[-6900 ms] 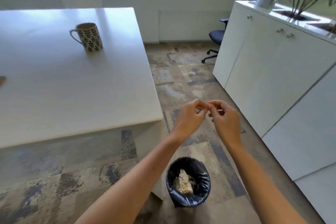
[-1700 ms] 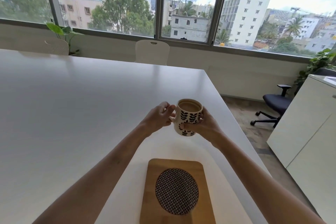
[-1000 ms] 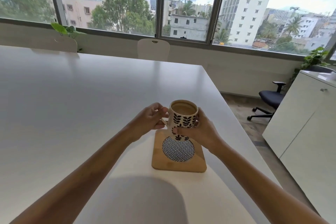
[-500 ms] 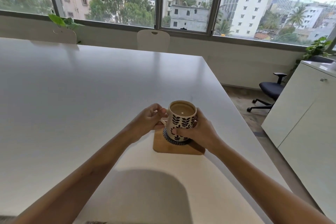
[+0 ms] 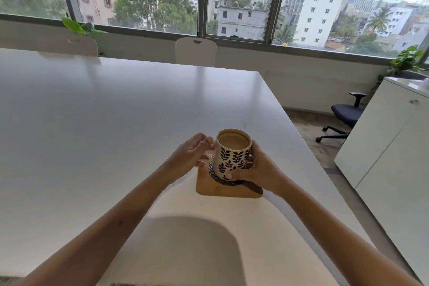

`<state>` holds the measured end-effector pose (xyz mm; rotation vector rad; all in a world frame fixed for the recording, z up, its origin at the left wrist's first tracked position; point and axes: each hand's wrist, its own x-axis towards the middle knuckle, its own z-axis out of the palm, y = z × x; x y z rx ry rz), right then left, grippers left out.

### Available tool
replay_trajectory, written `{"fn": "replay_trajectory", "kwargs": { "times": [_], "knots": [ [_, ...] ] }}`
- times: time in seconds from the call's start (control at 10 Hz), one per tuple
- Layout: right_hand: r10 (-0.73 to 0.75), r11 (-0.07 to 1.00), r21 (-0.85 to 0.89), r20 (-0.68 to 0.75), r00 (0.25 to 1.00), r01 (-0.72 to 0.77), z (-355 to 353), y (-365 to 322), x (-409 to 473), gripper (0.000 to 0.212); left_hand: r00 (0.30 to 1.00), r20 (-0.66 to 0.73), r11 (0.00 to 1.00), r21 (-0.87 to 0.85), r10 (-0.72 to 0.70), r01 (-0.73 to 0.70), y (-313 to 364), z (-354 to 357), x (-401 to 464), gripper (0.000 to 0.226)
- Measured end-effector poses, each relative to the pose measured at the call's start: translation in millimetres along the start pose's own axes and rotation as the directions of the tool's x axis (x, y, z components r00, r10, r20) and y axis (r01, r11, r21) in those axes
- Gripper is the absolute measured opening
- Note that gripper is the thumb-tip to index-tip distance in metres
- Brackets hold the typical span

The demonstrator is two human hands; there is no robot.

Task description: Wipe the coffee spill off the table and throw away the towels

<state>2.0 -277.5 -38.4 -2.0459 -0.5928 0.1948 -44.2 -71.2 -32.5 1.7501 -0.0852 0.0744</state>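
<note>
— What do we count on the table (image 5: pixel 97 123)?
— One mug (image 5: pixel 233 154) and one wooden coaster (image 5: pixel 226 189) near us; two hands, left (image 5: pixel 189 157) and right (image 5: pixel 260 169).
— And around it?
— We see two white chairs on the far side, one far left (image 5: pixel 82 46), one farther right (image 5: pixel 196 51). One office chair (image 5: pixel 346 115) and one cabinet (image 5: pixel 394 141) on the right.

We see a leaf-patterned mug (image 5: pixel 234 153) of coffee standing on a wooden coaster (image 5: pixel 222 187), two white chairs (image 5: pixel 196 51) at the far side, a dark office chair (image 5: pixel 343 115) by a white cabinet (image 5: pixel 392 146), and potted plants (image 5: pixel 82 28) below the windows (image 5: pixel 239 0)
</note>
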Motion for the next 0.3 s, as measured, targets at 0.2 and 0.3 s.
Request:
{"fn": "replay_trajectory", "kwargs": {
  "times": [0.2,0.3],
  "knots": [
    [-0.065,0.937,-0.341,0.023,0.998,0.069,-29.2,9.6,4.4,0.051,0.974,-0.132,0.939,0.317,0.182,-0.132,-7.0,-6.5,5.7,0.031],
    [-0.144,0.866,-0.500,-0.207,0.968,0.022,-23.5,18.5,9.0,0.045,0.923,-0.197,0.745,0.655,0.332,-0.128,-14.9,-12.7,13.7,0.035]
  ]
}}
